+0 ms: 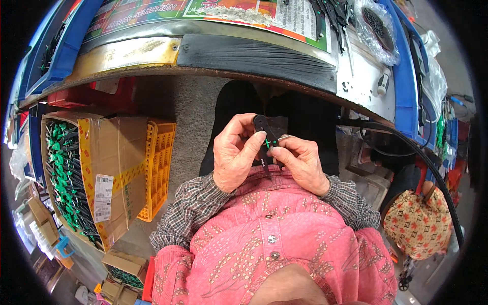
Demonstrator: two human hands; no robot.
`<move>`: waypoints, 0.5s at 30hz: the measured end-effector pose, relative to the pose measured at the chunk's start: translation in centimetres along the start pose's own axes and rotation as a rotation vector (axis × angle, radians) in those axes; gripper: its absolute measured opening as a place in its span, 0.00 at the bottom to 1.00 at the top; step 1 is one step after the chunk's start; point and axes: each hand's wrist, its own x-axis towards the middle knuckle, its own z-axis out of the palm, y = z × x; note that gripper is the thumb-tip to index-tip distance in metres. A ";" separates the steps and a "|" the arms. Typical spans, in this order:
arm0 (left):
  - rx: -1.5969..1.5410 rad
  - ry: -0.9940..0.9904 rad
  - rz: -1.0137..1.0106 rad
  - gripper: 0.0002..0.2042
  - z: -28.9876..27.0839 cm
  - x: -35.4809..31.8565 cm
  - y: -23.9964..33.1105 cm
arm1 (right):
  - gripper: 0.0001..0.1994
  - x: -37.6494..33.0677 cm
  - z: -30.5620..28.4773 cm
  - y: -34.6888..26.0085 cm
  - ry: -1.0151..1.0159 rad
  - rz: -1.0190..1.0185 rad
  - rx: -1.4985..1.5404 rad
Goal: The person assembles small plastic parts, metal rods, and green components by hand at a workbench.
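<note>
In front of my lap, both hands are closed on one slim black part (261, 122) with a rounded upper end and a narrow tip pointing down. A small bright green piece (268, 144) shows at its middle. My left hand (231, 150) pinches the upper part between thumb and fingers. My right hand (304, 161) grips it lower down, with the thumb near the green piece. A thin light metal edge shows beside the right fingers. The exact kind of part cannot be made out, and the fingers cover some of it.
The workbench edge (254, 57) curves across ahead, with black parts (333, 15) and a screwdriver (383, 84) on top. Blue bins (406, 96) flank it. At left stand a cardboard box (114, 142) of black-and-green parts and an orange crate (160, 168). A black cable (441, 178) arcs at right.
</note>
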 end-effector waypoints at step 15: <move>0.056 -0.030 -0.041 0.09 0.1 0.8 0.8 | 0.06 0.3 -0.3 0.0 0.000 -0.065 -0.069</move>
